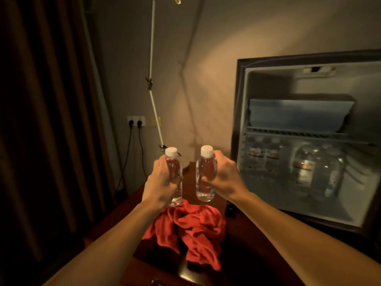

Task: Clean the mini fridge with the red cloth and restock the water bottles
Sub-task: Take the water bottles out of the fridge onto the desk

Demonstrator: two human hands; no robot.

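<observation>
My left hand (159, 182) grips a small clear water bottle with a white cap (174, 168), held upright. My right hand (223, 174) grips a second such bottle (206, 174), also upright, a short gap apart from the first. Both hover above the crumpled red cloth (191, 230) lying on the dark wooden table (253, 254). The mini fridge (243, 112) stands to the right, its inside showing. Several water bottles (305, 168) stand on its lower level, under a wire shelf (296, 134).
A dark curtain (41, 120) hangs at the left. A wall socket (136, 121) with two black plugs and cords sits behind the table. A white jointed lamp arm (151, 79) rises along the wall. A small freezer box (299, 114) fills the fridge's upper part.
</observation>
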